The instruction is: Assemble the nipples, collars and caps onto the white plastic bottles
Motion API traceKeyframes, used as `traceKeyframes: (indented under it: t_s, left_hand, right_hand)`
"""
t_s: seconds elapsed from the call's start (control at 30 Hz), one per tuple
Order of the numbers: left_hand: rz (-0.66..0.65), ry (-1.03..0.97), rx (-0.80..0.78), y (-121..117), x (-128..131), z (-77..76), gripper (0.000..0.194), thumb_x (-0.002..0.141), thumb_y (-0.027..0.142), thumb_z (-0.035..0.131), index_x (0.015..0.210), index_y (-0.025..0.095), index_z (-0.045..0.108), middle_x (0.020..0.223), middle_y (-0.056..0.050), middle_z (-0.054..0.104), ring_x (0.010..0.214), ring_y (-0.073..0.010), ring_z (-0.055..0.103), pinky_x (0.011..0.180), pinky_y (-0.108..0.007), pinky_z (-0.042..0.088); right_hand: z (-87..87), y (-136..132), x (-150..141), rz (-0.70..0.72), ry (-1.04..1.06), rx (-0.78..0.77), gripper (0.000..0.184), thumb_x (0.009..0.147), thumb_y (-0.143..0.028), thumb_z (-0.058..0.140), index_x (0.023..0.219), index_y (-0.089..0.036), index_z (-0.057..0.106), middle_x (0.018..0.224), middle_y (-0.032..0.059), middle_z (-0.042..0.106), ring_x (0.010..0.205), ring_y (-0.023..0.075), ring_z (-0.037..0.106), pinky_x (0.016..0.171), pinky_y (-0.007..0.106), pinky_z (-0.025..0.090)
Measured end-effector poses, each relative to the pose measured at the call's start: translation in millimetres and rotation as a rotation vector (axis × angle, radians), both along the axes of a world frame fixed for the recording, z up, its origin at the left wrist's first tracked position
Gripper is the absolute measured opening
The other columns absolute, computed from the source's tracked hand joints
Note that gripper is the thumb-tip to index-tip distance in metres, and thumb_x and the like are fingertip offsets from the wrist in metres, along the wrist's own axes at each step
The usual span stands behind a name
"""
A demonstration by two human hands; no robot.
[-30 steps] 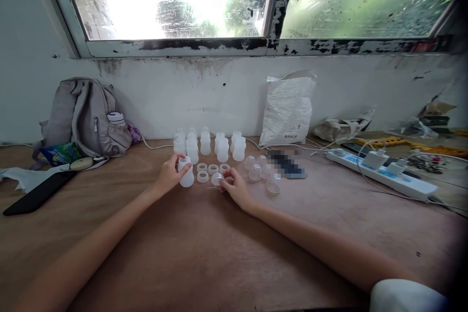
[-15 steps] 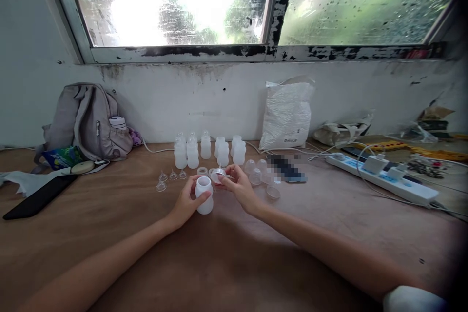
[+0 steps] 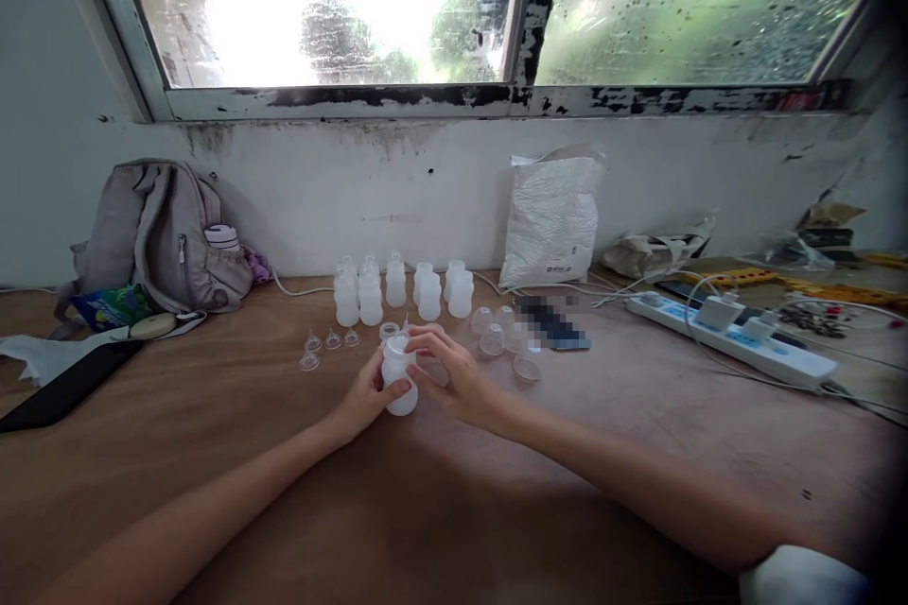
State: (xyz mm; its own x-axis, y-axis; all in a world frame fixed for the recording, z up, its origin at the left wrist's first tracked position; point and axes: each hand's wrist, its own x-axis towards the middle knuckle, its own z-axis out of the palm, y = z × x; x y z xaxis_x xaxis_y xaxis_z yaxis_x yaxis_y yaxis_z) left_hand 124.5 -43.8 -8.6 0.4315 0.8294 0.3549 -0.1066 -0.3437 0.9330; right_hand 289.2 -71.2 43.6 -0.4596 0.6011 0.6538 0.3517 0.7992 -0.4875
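Note:
My left hand (image 3: 363, 402) is wrapped round a translucent white baby bottle (image 3: 402, 399) standing upright near the table's middle. On the bottle's mouth sits a clear screw ring with a teat (image 3: 398, 346). My right hand (image 3: 464, 385) has its thumb and fingers curled at the right side of that ring. Several clear teats (image 3: 333, 338) lie to the left of the bottle. Just behind it is a loose screw ring (image 3: 389, 330), and others there are partly hidden by my right hand. Several clear dome caps (image 3: 492, 340) lie to the right.
Several baby bottles (image 3: 428, 300) stand by the wall, the left ones with tops on. A grey backpack (image 3: 160, 236) and a black flat case (image 3: 71, 386) are at left. At right are a white plastic bag (image 3: 551, 222), a blurred-out phone (image 3: 557, 326) and a power strip (image 3: 730, 340) with cables.
My right hand has brought the ring with the teat left onto the bottle's mouth, which was uncovered before. My left hand still holds the bottle. The view has shifted slightly.

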Motion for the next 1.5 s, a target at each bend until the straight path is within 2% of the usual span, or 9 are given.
traceKeyframes:
  t_s: [0.13,0.27,0.37,0.47,0.6,0.7,1.1,1.3,1.5]
  left_hand:
    - [-0.006,0.231,-0.042,-3,-1,2.5,0.063,0.061,0.035,0.068,0.115,0.014,0.044,0.111,-0.011,0.054,0.099,-0.0246,0.050,0.081,-0.034,0.041]
    - [0.058,0.348,0.018,-9,-1,5.1,0.051,0.063,0.037,0.066,0.105,0.013,0.051,0.094,-0.008,0.060,0.084,-0.0204,0.054,0.071,-0.030,0.043]
    - [0.101,0.353,0.040,-11,-2,6.6,0.045,0.063,0.038,0.066,0.100,0.013,0.055,0.085,-0.004,0.059,0.075,-0.0167,0.052,0.065,-0.026,0.041]
    - [0.113,0.314,-0.008,-10,-3,7.1,0.043,0.061,0.037,0.067,0.093,0.011,0.057,0.078,-0.003,0.057,0.068,-0.0142,0.050,0.060,-0.024,0.039]
    - [0.045,0.252,-0.111,-9,-5,9.1,0.041,0.061,0.037,0.067,0.091,0.010,0.059,0.071,-0.002,0.056,0.063,-0.0124,0.049,0.057,-0.022,0.037]
    - [-0.032,0.210,-0.191,-11,-7,13.6,0.043,0.062,0.036,0.066,0.095,0.009,0.060,0.070,-0.002,0.056,0.062,-0.0123,0.048,0.056,-0.022,0.036]
    - [-0.353,0.161,-0.399,-11,-15,24.7,0.044,0.062,0.032,0.062,0.100,0.009,0.060,0.064,-0.004,0.056,0.058,-0.0134,0.051,0.049,-0.022,0.036]
    - [-0.398,0.098,-0.502,-6,-18,20.8,0.045,0.057,0.031,0.066,0.095,0.009,0.059,0.064,-0.004,0.057,0.057,-0.0134,0.052,0.047,-0.022,0.041]
    - [-0.443,0.055,-0.577,-1,-21,16.9,0.043,0.058,0.035,0.065,0.092,0.009,0.058,0.067,-0.008,0.062,0.054,-0.0140,0.056,0.046,-0.023,0.045]
  right_hand:
    - [7.8,-1,2,-0.007,-0.066,0.020,0.013,0.080,-0.020,0.047,0.093,-0.019,0.047,0.105,0.0109,0.050,0.104,0.0200,0.049,0.080,0.034,0.045]
    - [9.3,1,2,-0.028,0.047,-0.123,0.014,0.077,-0.025,0.053,0.084,-0.020,0.042,0.094,0.0061,0.054,0.094,0.0176,0.054,0.078,0.034,0.047]
    - [8.1,7,6,0.005,0.200,-0.297,0.032,0.071,-0.027,0.061,0.091,-0.022,0.037,0.091,0.0025,0.052,0.083,0.0141,0.057,0.075,0.031,0.049]
    - [10.1,16,11,0.130,0.258,-0.460,0.049,0.067,-0.027,0.066,0.106,-0.024,0.035,0.092,0.0019,0.053,0.083,0.0137,0.057,0.074,0.030,0.050]
    - [17.2,22,16,0.283,0.204,-0.637,0.040,0.068,-0.028,0.065,0.103,-0.019,0.048,0.101,0.0057,0.054,0.092,0.0157,0.055,0.078,0.031,0.048]
    - [20.7,22,18,0.325,0.207,-0.702,0.036,0.069,-0.026,0.064,0.102,-0.018,0.050,0.104,0.0062,0.055,0.094,0.0163,0.054,0.079,0.031,0.047]
    - [31.7,20,25,0.371,0.101,-0.660,0.039,0.068,-0.022,0.065,0.104,-0.017,0.051,0.100,0.0049,0.057,0.092,0.0153,0.055,0.080,0.031,0.045]
    - [33.4,19,26,0.348,0.084,-0.644,0.048,0.067,-0.023,0.066,0.112,-0.019,0.048,0.098,0.0043,0.057,0.093,0.0163,0.054,0.081,0.032,0.044]
    - [27.9,22,25,0.327,0.104,-0.663,0.041,0.066,-0.026,0.066,0.104,-0.017,0.054,0.098,0.0055,0.058,0.089,0.0159,0.055,0.078,0.032,0.045]
